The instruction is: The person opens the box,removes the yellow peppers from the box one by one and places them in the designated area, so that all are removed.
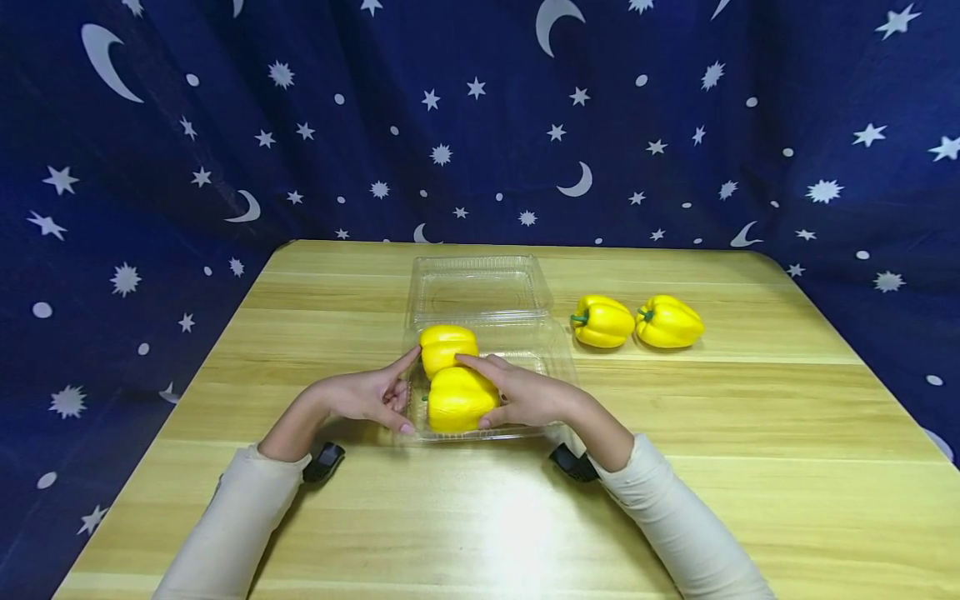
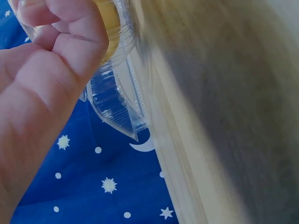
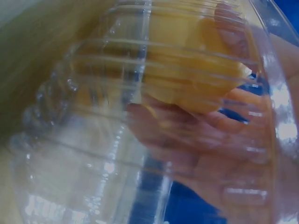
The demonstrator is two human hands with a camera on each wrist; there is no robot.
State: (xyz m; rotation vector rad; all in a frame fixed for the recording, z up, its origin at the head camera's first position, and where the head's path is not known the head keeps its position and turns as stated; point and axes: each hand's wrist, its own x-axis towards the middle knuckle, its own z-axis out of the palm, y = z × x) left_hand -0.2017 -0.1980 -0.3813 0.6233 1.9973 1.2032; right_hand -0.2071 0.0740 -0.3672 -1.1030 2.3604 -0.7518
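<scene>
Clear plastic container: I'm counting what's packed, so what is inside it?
The container holds a rear yellow pepper and a front yellow pepper. The right hand covers parts of both peppers and the container; anything beneath that hand or the peppers can't be seen.

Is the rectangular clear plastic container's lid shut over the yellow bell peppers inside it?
No, the clear plastic lid lies folded open, beyond the two yellow bell peppers in the container.

Cream sleeves (image 1: 238, 518), lightly creased, small black cameras (image 1: 324, 462) at both wrists, bare hands (image 1: 365, 395)
</scene>
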